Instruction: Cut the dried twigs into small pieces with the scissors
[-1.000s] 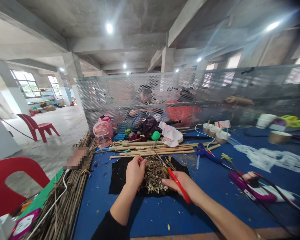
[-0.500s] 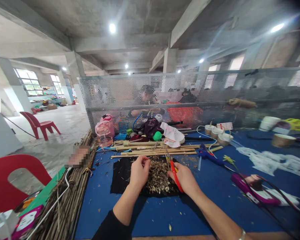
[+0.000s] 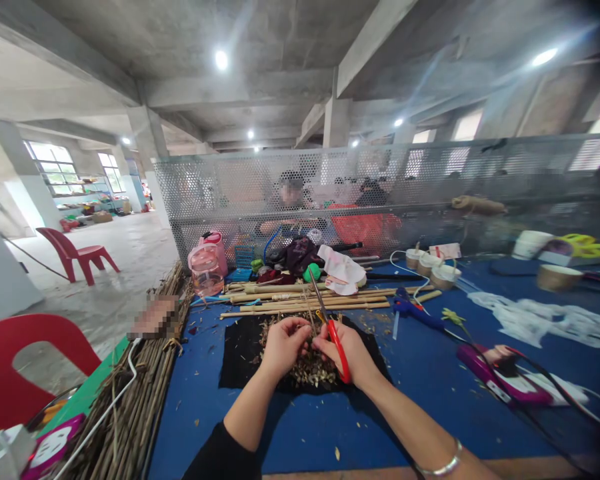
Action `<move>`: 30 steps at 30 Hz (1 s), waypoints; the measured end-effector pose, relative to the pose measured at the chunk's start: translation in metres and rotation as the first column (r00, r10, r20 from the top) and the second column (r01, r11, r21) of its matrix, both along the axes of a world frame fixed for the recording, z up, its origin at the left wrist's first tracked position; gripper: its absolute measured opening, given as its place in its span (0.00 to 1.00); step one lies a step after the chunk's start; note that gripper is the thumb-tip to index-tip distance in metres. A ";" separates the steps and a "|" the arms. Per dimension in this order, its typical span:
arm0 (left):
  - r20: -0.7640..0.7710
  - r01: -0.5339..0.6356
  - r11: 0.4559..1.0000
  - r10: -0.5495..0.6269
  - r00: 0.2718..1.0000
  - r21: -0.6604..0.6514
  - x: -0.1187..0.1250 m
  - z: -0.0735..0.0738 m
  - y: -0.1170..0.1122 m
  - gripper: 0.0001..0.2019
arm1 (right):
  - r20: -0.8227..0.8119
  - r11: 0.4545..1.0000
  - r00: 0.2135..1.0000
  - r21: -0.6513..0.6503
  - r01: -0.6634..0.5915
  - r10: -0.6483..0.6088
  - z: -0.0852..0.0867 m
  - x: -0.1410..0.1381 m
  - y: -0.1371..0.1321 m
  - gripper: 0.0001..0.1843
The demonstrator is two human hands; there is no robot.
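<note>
My right hand (image 3: 359,357) is wrapped around a pair of scissors (image 3: 341,352) with red handles, their metal blades pointing away from me. Its thumb and forefinger are drawn together close to my left hand (image 3: 281,345). The left fingers are pinched; whatever they hold is too small to make out. Both hands are over a heap of dry brown plant bits (image 3: 316,377), partly hiding it. Under the heap lies a black cloth (image 3: 236,360) on the blue tabletop (image 3: 290,440).
Bamboo sticks (image 3: 315,307) lie behind the cloth, near a green yarn ball (image 3: 311,272). Bundled twigs (image 3: 140,393) line the left edge. On the right are a blue glue gun (image 3: 415,312), a purple power strip (image 3: 500,380) and paper cups (image 3: 445,275). A perforated metal screen (image 3: 220,187) stands behind.
My right hand has moved left with the scissors, up close to my left hand. The scissors now point more steeply away from me. The left hand has shifted slightly right.
</note>
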State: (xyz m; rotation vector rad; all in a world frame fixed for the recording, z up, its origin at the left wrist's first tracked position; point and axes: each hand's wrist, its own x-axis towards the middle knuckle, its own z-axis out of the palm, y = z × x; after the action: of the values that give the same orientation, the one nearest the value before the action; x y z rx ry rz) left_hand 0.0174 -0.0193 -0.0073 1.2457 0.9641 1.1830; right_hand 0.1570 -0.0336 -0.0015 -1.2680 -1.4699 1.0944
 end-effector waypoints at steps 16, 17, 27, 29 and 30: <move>-0.303 -0.257 0.922 0.343 0.889 0.291 -0.017 0.003 0.005 0.20 | -0.278 0.997 0.960 -0.079 0.001 -0.023 0.004 -0.007 0.002 0.17; -0.270 -0.198 0.955 0.256 0.928 0.222 -0.015 0.004 0.004 0.21 | -0.300 0.996 0.954 -0.087 -0.010 -0.017 0.004 -0.008 0.002 0.17; 0.220 0.120 0.977 -0.080 0.972 -0.178 -0.010 0.008 -0.002 0.19 | -0.217 0.992 0.976 -0.122 -0.031 0.004 0.008 -0.019 -0.011 0.19; 0.245 0.009 0.986 0.032 0.969 -0.165 -0.012 0.010 0.002 0.19 | -0.179 0.985 0.984 -0.173 -0.028 -0.003 0.011 -0.016 -0.016 0.22; 0.254 -0.046 0.986 0.086 0.963 -0.159 -0.013 0.010 0.004 0.19 | -0.174 0.976 0.985 -0.215 -0.043 0.004 0.011 -0.014 -0.018 0.23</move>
State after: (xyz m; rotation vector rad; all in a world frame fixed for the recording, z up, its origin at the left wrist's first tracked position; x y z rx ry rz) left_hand 0.0044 -0.0158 0.0029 0.9175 0.8866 1.2652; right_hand 0.1429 -0.0512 0.0099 -1.2713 -1.2635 1.3767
